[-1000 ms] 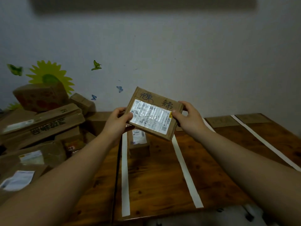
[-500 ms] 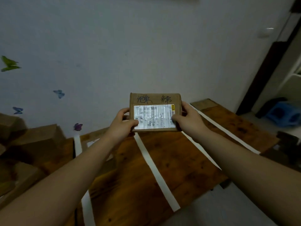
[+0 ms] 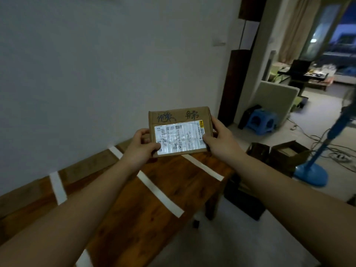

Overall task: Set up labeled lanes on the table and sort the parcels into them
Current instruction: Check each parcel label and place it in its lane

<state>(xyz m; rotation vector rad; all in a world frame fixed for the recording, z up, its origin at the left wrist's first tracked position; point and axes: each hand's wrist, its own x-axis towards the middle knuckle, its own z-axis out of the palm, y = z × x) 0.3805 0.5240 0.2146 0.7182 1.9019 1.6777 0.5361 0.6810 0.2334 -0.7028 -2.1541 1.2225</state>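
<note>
Parcel (image 3: pixel 180 130) held up off the table (image 3: pixel 133 212), above its far edge toward the right-hand corner: I keep the shipping label (image 3: pixel 180 138) tilted at my face, I judge so I can read it and the handwriting above it before choosing a lane between the white tape strips (image 3: pixel 159 197). My left hand (image 3: pixel 141 149) pinches the left short edge, thumb on the label's lower corner. My right hand (image 3: pixel 219 141) grips the right edge the same way, so the box spans both grips and touches nothing else.
</note>
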